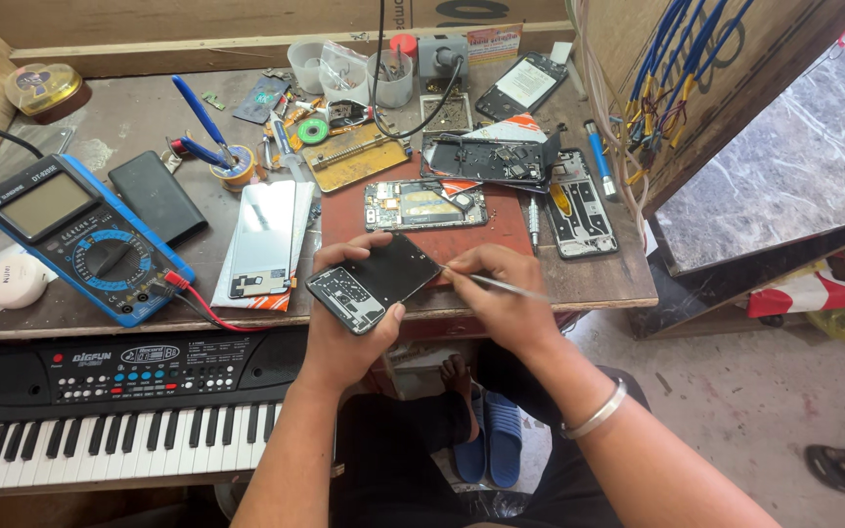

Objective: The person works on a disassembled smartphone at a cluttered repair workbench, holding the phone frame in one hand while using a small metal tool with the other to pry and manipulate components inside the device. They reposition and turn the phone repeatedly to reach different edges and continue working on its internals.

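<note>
Here, the left hand [344,328] grips an opened phone [376,283]. The fingers are wrapped around its edges, with the thumb on the near side. The phone is black and tilted, and small parts show at its lower end. It is held just above the near edge of the wooden table [628,279].

The right hand [501,293] pinches a thin metal tool [506,286]. The fingers are closed tight around it. The tip of the tool touches the right edge of the opened phone. A silver bangle [594,411] sits on the right wrist.

Just behind the opened phone lies a circuit board [424,205] on a red mat [501,230]. To the left of the opened phone lies a silver phone back [264,242]. Farther left of it sits a blue meter [85,235] with a red wire [209,311]. A black case [156,198] lies between the meter and the silver phone back.

Below the opened phone, on the left, stands a toy keyboard [119,411] with black and white keys. Under the table, below the hands, a foot rests on a blue sandal [503,440].
</note>
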